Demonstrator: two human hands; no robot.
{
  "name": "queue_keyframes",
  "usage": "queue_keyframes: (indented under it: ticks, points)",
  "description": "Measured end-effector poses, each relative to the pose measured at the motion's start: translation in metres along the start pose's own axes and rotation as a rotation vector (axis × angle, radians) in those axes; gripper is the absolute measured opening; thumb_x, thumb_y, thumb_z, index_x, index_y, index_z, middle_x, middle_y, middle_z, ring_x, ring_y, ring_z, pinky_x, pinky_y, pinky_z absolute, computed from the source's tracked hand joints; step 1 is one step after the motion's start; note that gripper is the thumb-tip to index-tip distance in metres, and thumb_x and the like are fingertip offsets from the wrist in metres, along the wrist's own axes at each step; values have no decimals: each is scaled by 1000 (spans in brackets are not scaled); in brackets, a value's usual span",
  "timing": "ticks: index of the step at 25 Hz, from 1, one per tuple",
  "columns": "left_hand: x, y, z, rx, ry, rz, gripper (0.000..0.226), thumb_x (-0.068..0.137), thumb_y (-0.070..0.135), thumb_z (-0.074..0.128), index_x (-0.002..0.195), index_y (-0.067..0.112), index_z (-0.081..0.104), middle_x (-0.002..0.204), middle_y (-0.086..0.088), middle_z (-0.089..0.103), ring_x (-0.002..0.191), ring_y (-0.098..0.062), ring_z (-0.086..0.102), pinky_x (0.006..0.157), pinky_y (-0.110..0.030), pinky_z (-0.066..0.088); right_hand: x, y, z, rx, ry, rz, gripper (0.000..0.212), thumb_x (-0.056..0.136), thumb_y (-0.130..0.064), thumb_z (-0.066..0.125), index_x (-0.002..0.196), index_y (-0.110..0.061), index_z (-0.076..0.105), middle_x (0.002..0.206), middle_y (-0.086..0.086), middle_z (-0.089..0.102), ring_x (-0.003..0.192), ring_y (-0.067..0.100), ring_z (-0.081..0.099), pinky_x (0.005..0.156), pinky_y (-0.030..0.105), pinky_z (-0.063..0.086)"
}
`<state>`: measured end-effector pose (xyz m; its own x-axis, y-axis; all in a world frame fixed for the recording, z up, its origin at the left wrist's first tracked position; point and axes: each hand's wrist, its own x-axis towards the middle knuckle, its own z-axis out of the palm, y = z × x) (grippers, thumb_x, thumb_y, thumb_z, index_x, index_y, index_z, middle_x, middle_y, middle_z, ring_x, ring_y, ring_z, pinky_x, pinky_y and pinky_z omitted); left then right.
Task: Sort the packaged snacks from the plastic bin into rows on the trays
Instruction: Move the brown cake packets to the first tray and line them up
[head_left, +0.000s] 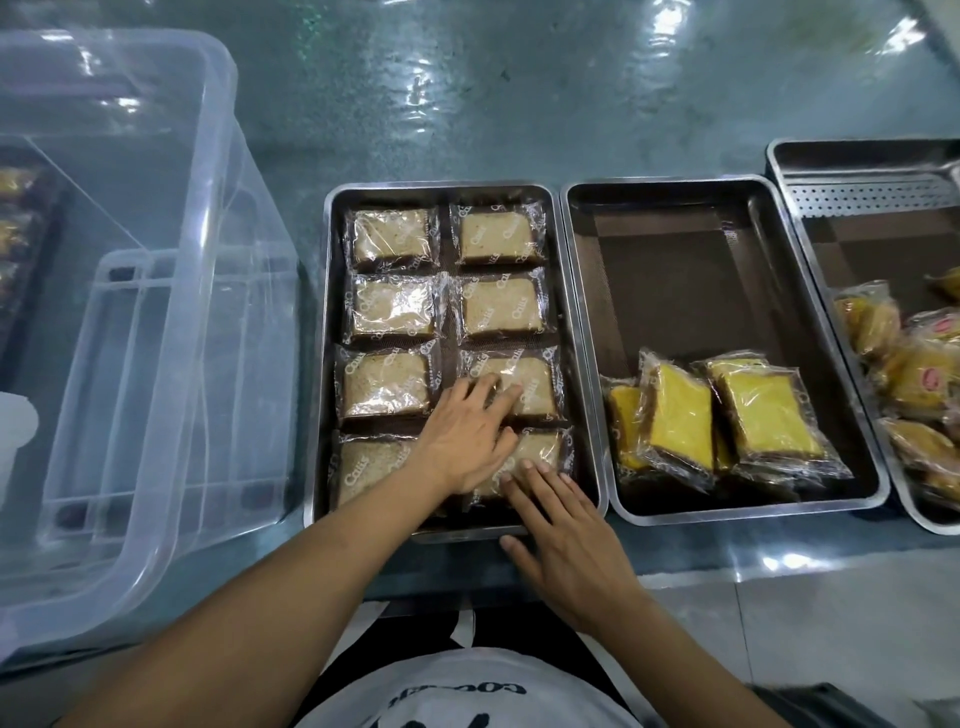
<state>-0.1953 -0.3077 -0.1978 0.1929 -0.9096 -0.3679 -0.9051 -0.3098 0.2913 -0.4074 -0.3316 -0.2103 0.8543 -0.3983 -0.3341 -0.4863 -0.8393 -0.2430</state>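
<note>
Pale cake packets (395, 306), eight, film-wrapped, lie flat in two columns of four in the left tray (441, 186). The two nearest in the right column lie under the left hand (462, 436) and right hand (566, 540), both flat with straight fingers pressing and gripping nothing. Judged light, soft, crushable, with slippery film; best taken by the sealed end flaps or side edges. Middle tray (665, 181): yellow cake packets (680, 421) overlapping at its near end; right tray (857, 143): orange packets (914, 384) heaped; clear plastic bin (208, 156) at left, contents hard to tell.
</note>
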Motion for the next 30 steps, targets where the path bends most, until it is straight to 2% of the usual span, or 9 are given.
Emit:
queue_keyframes:
  ticks: [4, 8, 10, 13, 15, 20, 23, 26, 30]
  points:
    - [-33, -17, -4, -105, 65, -54, 60, 98, 34, 40, 155, 29, 23, 162, -2, 22, 145, -26, 26, 122, -46, 24, -4, 4, -3, -8, 93, 17, 58, 105, -51, 29, 155, -24, 33, 162, 4, 31, 152, 20, 23, 123, 41, 18]
    - [-105, -31, 9, -89, 200, -156, 54, 91, 23, 55, 144, 27, 44, 148, -2, 44, 133, -27, 44, 113, -45, 37, 2, -1, -8, 41, 261, -30, 44, 102, -35, 46, 141, -19, 53, 144, 6, 53, 135, 23, 46, 109, 45, 43]
    - [-136, -31, 23, -62, 106, -188, 57, 95, 37, 41, 152, 34, 32, 160, 2, 29, 144, -27, 31, 120, -43, 24, 15, -12, -10, 12, 234, -21, 49, 102, -41, 42, 148, -23, 46, 148, 8, 49, 140, 25, 40, 115, 46, 35]
    - [-157, -32, 46, -43, -23, -228, 60, 98, 56, 14, 155, 48, -3, 162, 10, -21, 152, -20, -18, 120, -38, -15, 25, -21, -8, -2, 126, 8, 60, 105, -57, 25, 159, -32, 22, 164, 10, 24, 154, 25, 15, 123, 49, 16]
    - [-158, -33, 53, -33, -6, -234, 60, 99, 59, 14, 155, 48, -7, 162, 9, -26, 150, -20, -25, 118, -37, -20, 23, -15, -3, -14, 31, -44, 63, 103, -64, 15, 160, -39, 3, 168, 7, 2, 155, 20, -7, 124, 49, 7]
    - [-156, -31, 55, -48, 1, -251, 64, 96, 60, 12, 158, 43, 8, 168, 3, -8, 153, -25, -12, 124, -46, -2, 15, 11, -9, -48, -5, -152, 62, 103, -65, 15, 158, -43, -2, 169, 1, 0, 154, 15, -10, 124, 47, 4]
    - [-154, -31, 48, -73, 39, -268, 56, 99, 51, 30, 154, 40, 28, 166, -1, 17, 151, -29, 14, 122, -47, 11, 15, 7, -9, 35, 74, -119, 57, 106, -56, 24, 159, -37, 16, 167, 0, 17, 154, 17, 9, 125, 43, 13]
    - [-152, -38, 43, -83, 133, -318, 43, 95, 33, 53, 137, 30, 50, 148, -5, 45, 131, -31, 42, 111, -48, 39, 9, 5, -10, 136, 314, 10, 43, 102, -35, 42, 138, -16, 53, 140, 5, 53, 129, 23, 47, 108, 41, 44]
    - [-149, -50, 38, -74, 210, -312, 29, 94, 27, 52, 120, 21, 63, 131, -2, 53, 116, -26, 50, 100, -43, 48, -3, 18, -9, 137, 478, 71, 21, 95, -20, 48, 105, -9, 63, 107, 8, 61, 98, 22, 54, 86, 36, 50]
